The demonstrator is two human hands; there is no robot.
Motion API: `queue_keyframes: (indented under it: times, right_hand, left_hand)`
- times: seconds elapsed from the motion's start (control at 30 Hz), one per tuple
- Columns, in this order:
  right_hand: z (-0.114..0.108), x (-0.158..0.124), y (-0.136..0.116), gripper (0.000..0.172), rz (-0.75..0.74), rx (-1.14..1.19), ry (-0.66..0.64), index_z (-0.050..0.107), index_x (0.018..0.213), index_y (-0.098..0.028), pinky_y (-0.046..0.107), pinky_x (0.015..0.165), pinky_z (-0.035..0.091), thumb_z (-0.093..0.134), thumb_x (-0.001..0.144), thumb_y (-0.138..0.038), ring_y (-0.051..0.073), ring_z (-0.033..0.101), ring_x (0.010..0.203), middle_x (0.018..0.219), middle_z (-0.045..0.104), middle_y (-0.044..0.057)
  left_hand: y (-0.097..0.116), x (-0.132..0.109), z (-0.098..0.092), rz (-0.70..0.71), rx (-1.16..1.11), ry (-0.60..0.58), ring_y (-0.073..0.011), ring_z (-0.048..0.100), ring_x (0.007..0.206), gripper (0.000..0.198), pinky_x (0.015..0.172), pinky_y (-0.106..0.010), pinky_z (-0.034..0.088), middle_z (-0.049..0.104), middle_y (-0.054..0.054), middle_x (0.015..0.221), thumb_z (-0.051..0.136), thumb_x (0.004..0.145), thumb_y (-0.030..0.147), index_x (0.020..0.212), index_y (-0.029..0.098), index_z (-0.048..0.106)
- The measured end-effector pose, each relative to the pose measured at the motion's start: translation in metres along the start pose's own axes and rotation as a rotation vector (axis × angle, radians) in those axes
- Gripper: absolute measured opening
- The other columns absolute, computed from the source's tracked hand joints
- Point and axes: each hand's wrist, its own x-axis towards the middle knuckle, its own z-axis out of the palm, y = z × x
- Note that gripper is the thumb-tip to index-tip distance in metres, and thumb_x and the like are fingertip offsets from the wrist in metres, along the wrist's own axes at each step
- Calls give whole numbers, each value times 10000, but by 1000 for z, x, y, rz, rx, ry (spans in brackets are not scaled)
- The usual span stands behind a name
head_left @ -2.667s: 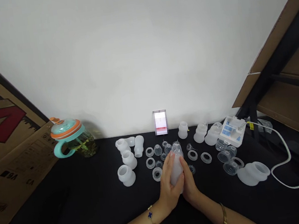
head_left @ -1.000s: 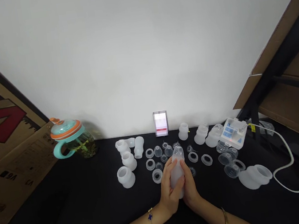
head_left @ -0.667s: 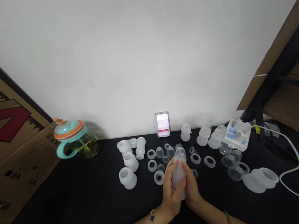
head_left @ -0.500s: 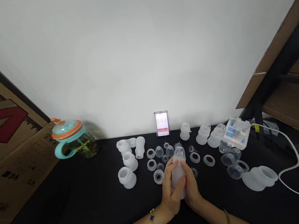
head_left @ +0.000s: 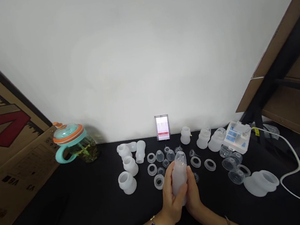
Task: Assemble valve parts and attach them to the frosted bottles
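Observation:
A frosted white baby bottle [head_left: 179,178] with a clear dome cap stands between my hands, tilted slightly. My left hand [head_left: 171,200] wraps its left side, the thumb lying across the front. My right hand [head_left: 193,192] is closed against the right side, and its fingers are partly hidden behind the bottle. Just beyond lie several white collar rings [head_left: 152,169], clear dome caps [head_left: 159,156] and clear nipples [head_left: 166,162]. One white ring [head_left: 159,181] is close to my left hand. Another clear piece [head_left: 196,177] is partly covered by my right hand.
Open white bottle bodies [head_left: 127,183] stand on the left. Capped bottles [head_left: 203,137], a white device [head_left: 237,137] with a cable [head_left: 292,145], clear cups [head_left: 236,176] and a wide bottle [head_left: 261,183] occupy the right. A teapot [head_left: 73,143], cardboard boxes [head_left: 11,175] and a blurred screen [head_left: 162,127] surround them.
My right thumb has come down from the upper front of the bottle to its right side. The whole view has shifted slightly; both hands still hold the bottle.

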Motion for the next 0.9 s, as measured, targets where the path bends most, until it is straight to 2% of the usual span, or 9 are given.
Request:
queue_keyframes:
  times: [0.07, 0.13, 0.43, 0.7, 0.9]
  right_hand:
    - [3, -1, -3, 617, 111, 50, -69, 745, 851, -217, 412, 712, 566, 647, 683, -803, 300, 689, 813, 761, 732, 61]
    - [6, -1, -7, 650, 142, 56, -80, 741, 900, -220, 400, 706, 568, 639, 668, -819, 295, 693, 819, 770, 733, 52]
    - [8, -3, -11, 556, 136, 59, -77, 736, 850, -234, 398, 701, 570, 660, 704, -765, 298, 698, 818, 712, 715, 48]
    - [5, 0, -6, 581, 158, 35, -89, 709, 850, -237, 416, 703, 571, 591, 731, -793, 305, 693, 841, 752, 705, 63]
    - [5, 0, -6, 555, 155, 67, -93, 705, 803, -233, 402, 699, 571, 626, 722, -776, 293, 693, 820, 720, 695, 53]
  left_hand:
    - [1, 0, 1, -9, -13, 14, -317, 406, 1432, 651, 1192, -479, 326, 428, -107, 1566, 639, 914, 347, 1514, 268, 399]
    - [1, 0, 1, -11, -25, 17, -322, 397, 1438, 649, 1204, -477, 307, 426, -101, 1569, 651, 904, 352, 1504, 266, 420]
    - [4, 0, 2, -51, -52, 12, -311, 419, 1420, 619, 1195, -464, 318, 461, -91, 1540, 649, 908, 354, 1484, 274, 440]
    - [0, -1, 3, -63, -82, 21, -323, 454, 1391, 612, 1173, -487, 353, 479, -112, 1518, 651, 905, 364, 1472, 257, 448]
    - [5, -2, 3, -61, -86, 19, -321, 463, 1381, 591, 1172, -483, 351, 504, -117, 1491, 651, 907, 356, 1454, 249, 457]
